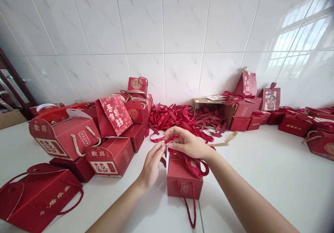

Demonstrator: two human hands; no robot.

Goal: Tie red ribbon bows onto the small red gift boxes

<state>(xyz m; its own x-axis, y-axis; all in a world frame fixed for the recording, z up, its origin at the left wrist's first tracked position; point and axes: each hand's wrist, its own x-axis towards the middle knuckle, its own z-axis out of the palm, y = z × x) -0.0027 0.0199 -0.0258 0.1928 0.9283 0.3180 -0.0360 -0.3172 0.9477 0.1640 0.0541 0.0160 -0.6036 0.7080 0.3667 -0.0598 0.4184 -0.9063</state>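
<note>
A red gift box (184, 177) stands on the white table in front of me, with a twisted red cord handle (193, 205) hanging down its near side. A dark red ribbon bow (195, 167) lies on its right top. My left hand (152, 165) is at the box's far left edge, its fingertips pressed together at the upright flap. My right hand (186, 143) reaches over the top, thumb and fingers pinched around a piece of red ribbon at the same corner. The fingertips of both hands nearly meet, and what the left ones hold is hidden.
Red boxes (112, 156) are stacked at the left, one with rope handles (79, 146). A heap of red ribbons (172, 116) lies behind my hands, beside an open carton (197, 104). More boxes (241, 109) line the tiled wall at the right.
</note>
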